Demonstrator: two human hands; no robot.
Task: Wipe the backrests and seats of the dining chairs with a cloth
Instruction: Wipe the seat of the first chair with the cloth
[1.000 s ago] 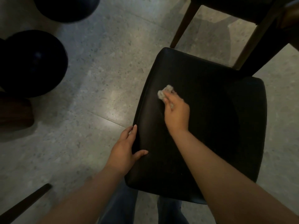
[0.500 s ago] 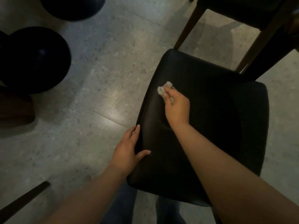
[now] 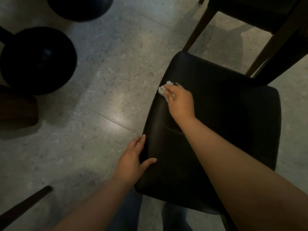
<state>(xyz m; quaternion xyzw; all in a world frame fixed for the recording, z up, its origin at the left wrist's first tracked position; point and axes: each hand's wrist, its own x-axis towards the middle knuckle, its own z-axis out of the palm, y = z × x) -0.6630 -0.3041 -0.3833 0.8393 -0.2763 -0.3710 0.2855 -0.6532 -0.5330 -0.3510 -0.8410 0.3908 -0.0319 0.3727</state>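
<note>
Mid-frame, pressing cloth (image 3: 162, 90) onto black seat (image 3: 225, 130) with right hand (image 3: 180, 102), fingers curled round it. Slid outward over the last second, now right at seat's left edge, so left strip probably near done. Gripping near-left seat rim with left hand (image 3: 133, 157), thumb on top. Can't make out backrest; second chair (image 3: 250, 12) cut off upper right. Too dark to tell wiped from unwiped.
</note>
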